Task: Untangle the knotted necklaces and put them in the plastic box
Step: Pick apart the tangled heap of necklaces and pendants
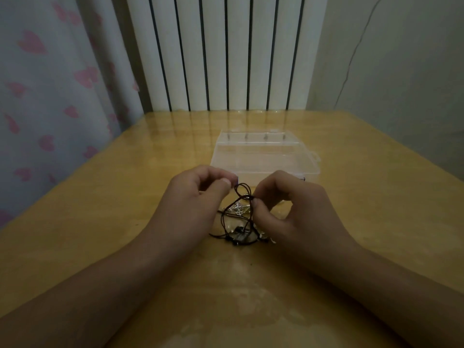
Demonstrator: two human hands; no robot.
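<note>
Just before the plastic box [266,156], left hand [198,194] and right hand [283,207] pinch the necklaces [238,217]; best tease loops apart gently.

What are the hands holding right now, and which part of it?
Both hands pinch the tangled necklaces by their dark cords: right hand just below the raised loop, left hand apparently at the loop's left side.

One camera only — worn on the person's head, looking forward and down over the counter [100,197]. It sits close above both forearms, wide-angled, facing the radiator [226,51] and curtain [50,84] beyond the far edge.
</note>
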